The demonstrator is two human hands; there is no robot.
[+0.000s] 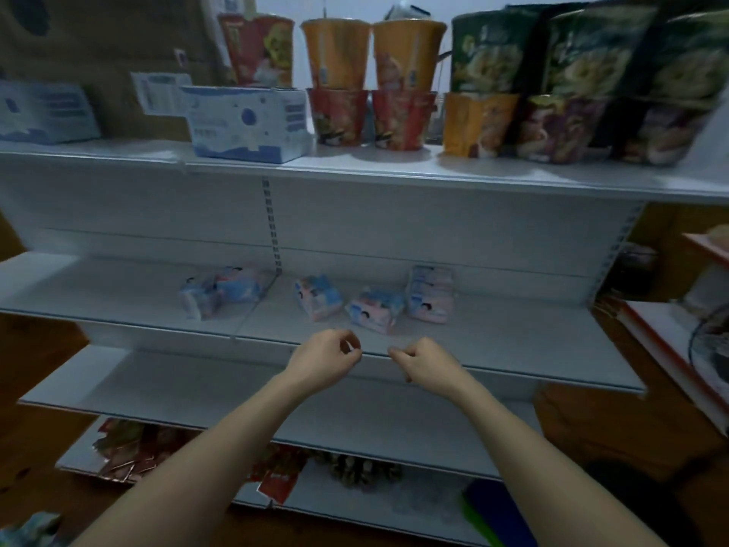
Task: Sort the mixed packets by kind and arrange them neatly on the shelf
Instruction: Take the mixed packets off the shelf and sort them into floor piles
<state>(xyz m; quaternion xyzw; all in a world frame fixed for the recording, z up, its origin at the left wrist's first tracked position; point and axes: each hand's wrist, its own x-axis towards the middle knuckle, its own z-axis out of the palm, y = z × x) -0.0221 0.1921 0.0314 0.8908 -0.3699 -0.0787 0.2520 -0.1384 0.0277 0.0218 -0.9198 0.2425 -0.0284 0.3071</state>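
From the head camera, no print on any packaging can be read; the whole picture is soft and dim. Four groups of small soft plastic-wrapped packets in pale blue and pink lie on the middle white metal shelf (513,333): a left cluster (219,290), a tilted packet (318,297), a pinker packet (374,311) just beside it, and an upright stack (430,294) at the back right. Both hands hover in front of the shelf edge, near each other but apart; the left hand (327,359) and right hand (424,359) have fingers curled inward and hold nothing. Above stand tapered paper cups (372,53), a blue-and-white carton (246,126) and glossy dark green bags (552,49), cut off at the top. Red sachets (126,452) on the lowest shelf are partly hidden by the forearms
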